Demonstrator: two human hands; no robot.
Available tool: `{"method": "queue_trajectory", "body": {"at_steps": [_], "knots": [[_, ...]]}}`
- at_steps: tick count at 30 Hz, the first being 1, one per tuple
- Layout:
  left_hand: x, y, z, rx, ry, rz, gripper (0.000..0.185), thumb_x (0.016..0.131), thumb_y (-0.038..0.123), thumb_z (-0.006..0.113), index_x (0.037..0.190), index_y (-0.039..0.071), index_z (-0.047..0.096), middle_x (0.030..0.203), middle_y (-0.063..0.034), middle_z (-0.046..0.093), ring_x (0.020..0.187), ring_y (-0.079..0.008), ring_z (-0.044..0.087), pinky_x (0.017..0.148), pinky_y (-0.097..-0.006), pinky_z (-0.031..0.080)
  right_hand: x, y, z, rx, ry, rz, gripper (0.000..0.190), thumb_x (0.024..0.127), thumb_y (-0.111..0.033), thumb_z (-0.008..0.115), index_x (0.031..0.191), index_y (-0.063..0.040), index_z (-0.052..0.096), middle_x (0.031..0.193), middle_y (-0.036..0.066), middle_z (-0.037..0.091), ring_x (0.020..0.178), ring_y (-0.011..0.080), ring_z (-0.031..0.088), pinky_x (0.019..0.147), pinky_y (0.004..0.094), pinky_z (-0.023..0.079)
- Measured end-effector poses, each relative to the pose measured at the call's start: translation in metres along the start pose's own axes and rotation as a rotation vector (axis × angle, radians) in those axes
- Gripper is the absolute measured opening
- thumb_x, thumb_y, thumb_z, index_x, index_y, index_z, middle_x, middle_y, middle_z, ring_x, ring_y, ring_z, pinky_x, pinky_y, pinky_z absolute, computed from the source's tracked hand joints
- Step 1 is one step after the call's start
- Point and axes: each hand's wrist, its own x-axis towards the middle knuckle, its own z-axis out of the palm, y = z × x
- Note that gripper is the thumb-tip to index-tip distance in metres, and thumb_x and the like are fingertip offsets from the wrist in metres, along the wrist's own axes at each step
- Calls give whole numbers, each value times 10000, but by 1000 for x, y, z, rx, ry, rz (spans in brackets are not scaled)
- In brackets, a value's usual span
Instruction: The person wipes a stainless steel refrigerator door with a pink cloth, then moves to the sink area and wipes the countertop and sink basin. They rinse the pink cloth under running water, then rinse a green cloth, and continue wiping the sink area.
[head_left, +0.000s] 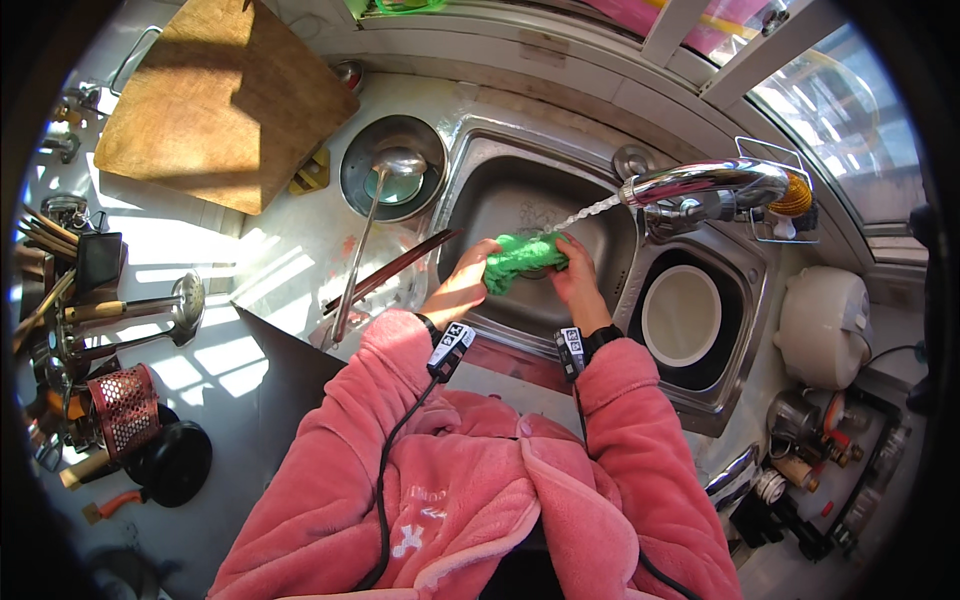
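Over the large basin of the stainless steel sink (517, 161), a bunched wet green cloth (523, 259) is stretched between both hands. My left hand (466, 281) grips its left end, and my right hand (576, 276) has hold of the right end. Water runs from the chrome faucet (697, 182) in a slanting stream onto or just behind the cloth. The smaller basin on the right holds a round white container (682, 315).
Left of the sink are a metal bowl (352, 176) with a long-handled ladle (364, 255) across it, dark chopsticks (397, 268) and a wooden cutting board (225, 105). A white rounded appliance (821, 326) stands to the right. Utensils hang or stand at the far left.
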Motion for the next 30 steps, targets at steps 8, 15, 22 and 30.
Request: {"method": "queue_trajectory", "body": {"at_steps": [8,15,22,30], "knots": [[21,-23,19,77,82,-25,185,929,80,518,1098,35,578,1035,-81,627,936,-166,601,797,-295,504,-42,35,39,-910,-225,-826,226,885,-169,541,1069,-39,558,915,150,662,872,304,640,799,394,483],[-5,-28,32,208,34,79,319,873,-22,516,1189,15,494,1038,-61,597,929,-166,590,806,-300,494,-1,0,28,-1335,258,-653,195,905,-216,522,1053,-100,573,908,188,681,852,419,640,746,490,490],[17,-16,31,86,203,-32,312,900,-3,479,1208,35,513,1050,-82,611,922,-190,594,794,-284,479,-33,30,40,-1149,5,-799,190,907,-198,511,1028,-69,578,918,224,652,881,412,622,768,484,475],[1,-26,31,37,25,30,308,879,19,525,1187,5,536,1088,-80,621,995,-183,585,914,-300,445,10,-14,24,-1305,195,-787,189,915,-189,498,1016,-52,581,860,217,659,830,424,631,724,503,479]]}}
